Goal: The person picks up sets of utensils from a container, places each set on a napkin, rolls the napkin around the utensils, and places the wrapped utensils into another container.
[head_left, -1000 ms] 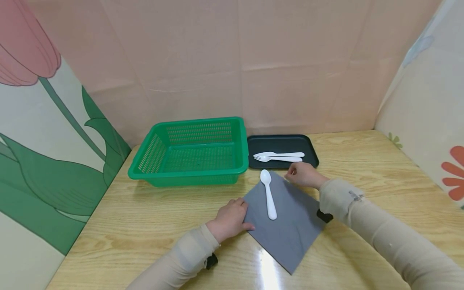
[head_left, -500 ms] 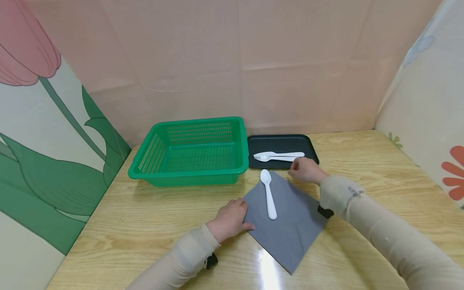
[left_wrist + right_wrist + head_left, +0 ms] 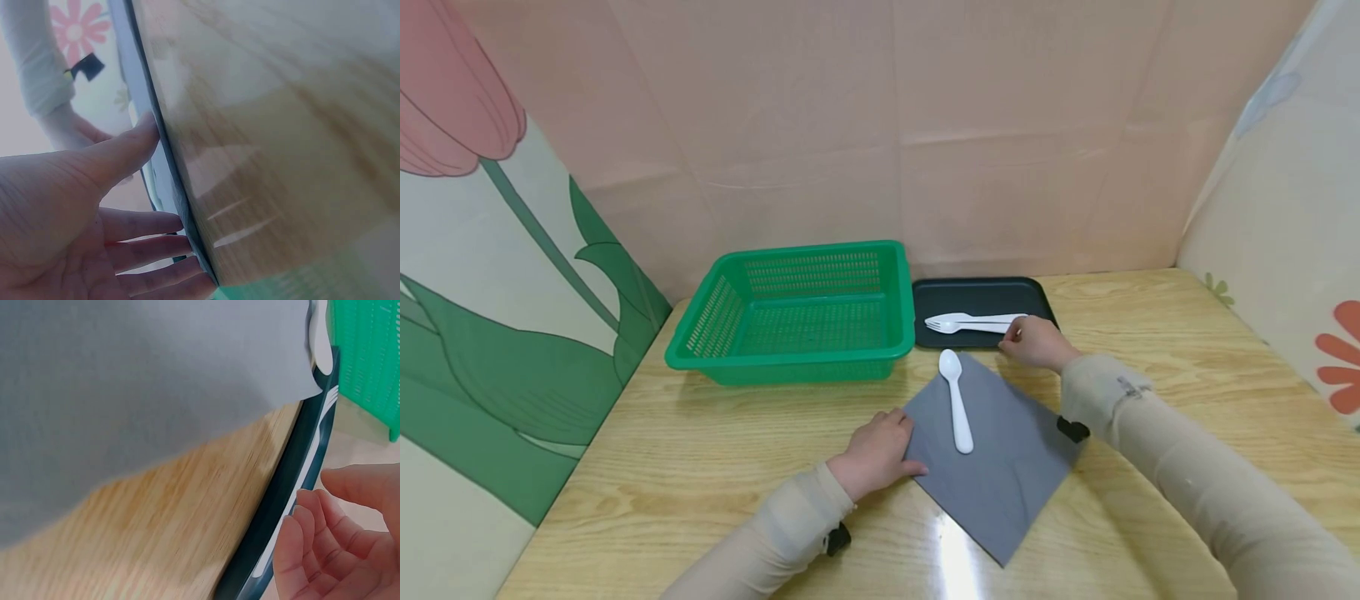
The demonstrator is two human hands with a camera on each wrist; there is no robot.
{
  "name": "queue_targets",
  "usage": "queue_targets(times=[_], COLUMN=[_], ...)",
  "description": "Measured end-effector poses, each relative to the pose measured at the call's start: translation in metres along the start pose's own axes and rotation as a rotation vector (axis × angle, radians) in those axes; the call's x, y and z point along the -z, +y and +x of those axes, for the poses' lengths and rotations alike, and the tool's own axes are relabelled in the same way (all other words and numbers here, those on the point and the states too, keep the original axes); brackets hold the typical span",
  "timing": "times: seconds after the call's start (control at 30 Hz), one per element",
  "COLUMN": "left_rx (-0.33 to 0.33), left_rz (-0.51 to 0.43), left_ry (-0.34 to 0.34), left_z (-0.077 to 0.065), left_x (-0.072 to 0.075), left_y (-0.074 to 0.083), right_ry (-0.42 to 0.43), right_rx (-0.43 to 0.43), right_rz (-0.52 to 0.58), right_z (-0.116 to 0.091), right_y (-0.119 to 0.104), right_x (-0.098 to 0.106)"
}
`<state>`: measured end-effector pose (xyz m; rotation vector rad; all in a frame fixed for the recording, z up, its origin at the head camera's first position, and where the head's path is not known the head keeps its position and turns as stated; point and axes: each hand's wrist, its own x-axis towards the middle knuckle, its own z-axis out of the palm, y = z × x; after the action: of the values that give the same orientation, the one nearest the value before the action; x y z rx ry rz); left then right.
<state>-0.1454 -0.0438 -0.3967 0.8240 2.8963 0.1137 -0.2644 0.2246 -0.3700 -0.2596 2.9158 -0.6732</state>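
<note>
My left hand (image 3: 876, 450) rests at the left corner of a grey cloth (image 3: 1000, 467), which lies like a diamond on the table. In the left wrist view its straight thumb and fingers touch the cloth's edge. A white spoon (image 3: 958, 408) lies on the cloth, bowl pointing to the back. My right hand (image 3: 1037, 342) is over the front right of a black tray (image 3: 977, 292), fingertips close to the handle of a white fork (image 3: 981, 327). In the right wrist view those fingers (image 3: 303, 531) are loosely bent, with a gap to the thumb. Another white utensil (image 3: 992, 317) lies alongside the fork.
A green plastic basket (image 3: 790, 360) stands to the left of the tray, near the back of the wooden table (image 3: 700, 450). Behind rises a pink wall covering (image 3: 775, 125). Printed panels with flowers flank the table on both sides.
My right hand has moved slightly back and right, from the cloth's upper edge to the tray's front edge by the fork handle. The left hand stays in place.
</note>
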Motion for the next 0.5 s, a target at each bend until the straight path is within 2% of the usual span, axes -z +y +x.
queue_targets(times=[0.33, 0.5], left_rx=[-0.001, 0.004], left_rz=[0.006, 0.007], left_ry=[-0.006, -0.010], left_z=[0.0000, -0.0002], left_x=[0.0005, 0.0004], left_y=[0.0003, 0.0004], right_ry=[0.067, 0.073], right_rx=[0.029, 0.030], right_rz=[-0.013, -0.024], right_z=[0.0055, 0.0081], right_y=[0.0083, 0.0096], right_x=[0.0023, 0.0030])
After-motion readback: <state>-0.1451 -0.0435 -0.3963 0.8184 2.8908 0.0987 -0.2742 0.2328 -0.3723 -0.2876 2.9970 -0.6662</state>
